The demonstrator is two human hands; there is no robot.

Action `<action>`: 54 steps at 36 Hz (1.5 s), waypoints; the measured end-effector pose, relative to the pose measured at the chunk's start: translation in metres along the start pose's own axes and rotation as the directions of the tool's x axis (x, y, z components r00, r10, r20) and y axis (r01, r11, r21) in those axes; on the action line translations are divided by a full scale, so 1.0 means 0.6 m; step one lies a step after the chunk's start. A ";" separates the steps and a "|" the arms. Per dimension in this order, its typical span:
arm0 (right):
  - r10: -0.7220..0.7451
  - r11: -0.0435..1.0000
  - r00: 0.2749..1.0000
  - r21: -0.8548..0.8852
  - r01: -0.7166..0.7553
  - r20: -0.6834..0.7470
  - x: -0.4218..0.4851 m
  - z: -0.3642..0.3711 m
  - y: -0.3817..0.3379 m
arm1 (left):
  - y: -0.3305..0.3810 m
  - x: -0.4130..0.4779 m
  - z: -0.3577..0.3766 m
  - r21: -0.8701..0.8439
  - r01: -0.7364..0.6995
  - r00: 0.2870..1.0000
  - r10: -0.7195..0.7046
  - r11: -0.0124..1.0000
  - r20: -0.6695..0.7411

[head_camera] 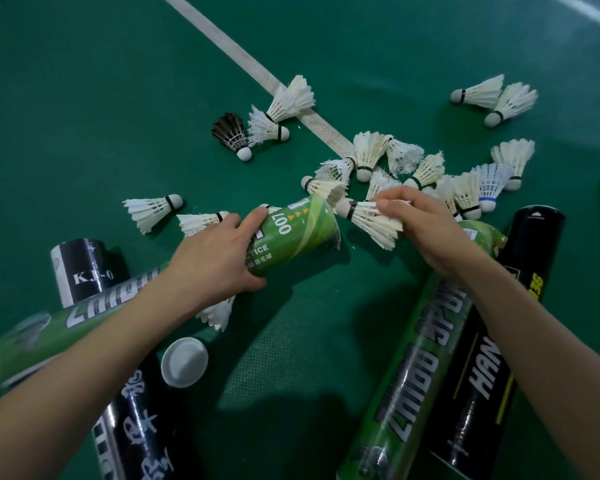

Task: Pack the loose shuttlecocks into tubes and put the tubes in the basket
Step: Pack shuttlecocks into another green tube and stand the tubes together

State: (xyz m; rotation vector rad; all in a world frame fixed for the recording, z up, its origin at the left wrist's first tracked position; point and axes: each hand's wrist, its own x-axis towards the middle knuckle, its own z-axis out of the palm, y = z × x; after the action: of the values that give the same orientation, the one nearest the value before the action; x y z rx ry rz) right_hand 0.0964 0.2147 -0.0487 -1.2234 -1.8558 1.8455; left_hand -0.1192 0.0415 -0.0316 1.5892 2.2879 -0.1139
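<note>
Head camera looks down: the left hand [219, 261] grips a green tube [291, 237] above the floor, while the right hand [426, 230] pinches a white shuttlecock [374, 225] by its feathers, cork just beside the tube's mouth. Crooked pushing could bend feathers.

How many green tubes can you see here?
2. The first green tube is in the left hand, near the shuttlecock the right hand holds. The second green tube lies under the right forearm beside a black tube. Others may be hidden.
</note>
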 end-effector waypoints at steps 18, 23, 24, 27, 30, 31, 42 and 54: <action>-0.021 0.969 0.996 0.248 -0.002 0.090 -0.017 0.111 -0.025 | 0.039 -0.003 -0.003 0.008 -0.096 0.995 0.096 0.995 -0.010; 0.043 0.966 0.997 0.259 -0.025 -0.064 0.029 0.106 -0.020 | 0.022 0.011 -0.007 -0.044 0.031 0.999 -0.032 0.999 -0.027; 0.069 0.976 0.993 0.211 -0.047 -0.100 0.041 0.104 -0.018 | 0.014 0.016 -0.010 -0.045 0.063 0.997 -0.065 0.997 -0.037; 0.144 0.987 0.984 0.089 -0.135 -0.107 0.075 0.103 -0.007 | -0.008 0.025 -0.017 -0.044 0.139 0.987 -0.142 0.989 -0.070; 0.177 0.984 0.984 0.017 -0.177 -0.022 0.090 0.112 0.006 | -0.022 0.028 -0.016 -0.044 0.174 0.982 -0.176 0.984 -0.065; 0.175 0.984 0.985 0.014 -0.175 0.002 0.091 0.117 0.010 | -0.024 0.028 -0.015 -0.036 0.176 0.982 -0.178 0.984 -0.062; 0.010 0.986 0.910 -0.147 -0.078 -0.414 0.058 0.077 0.002 | -0.014 0.014 -0.006 -0.082 0.109 0.993 -0.104 0.991 0.059; -0.136 0.990 0.964 0.016 0.143 -0.228 0.011 0.015 -0.019 | 0.050 0.016 -0.011 -0.119 -0.034 0.999 0.039 0.992 0.032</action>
State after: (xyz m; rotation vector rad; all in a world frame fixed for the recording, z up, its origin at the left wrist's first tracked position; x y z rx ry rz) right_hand 0.0820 0.2149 -0.0424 -1.2031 -1.7333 1.5847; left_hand -0.0961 0.0628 -0.0247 1.5557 2.1952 0.0040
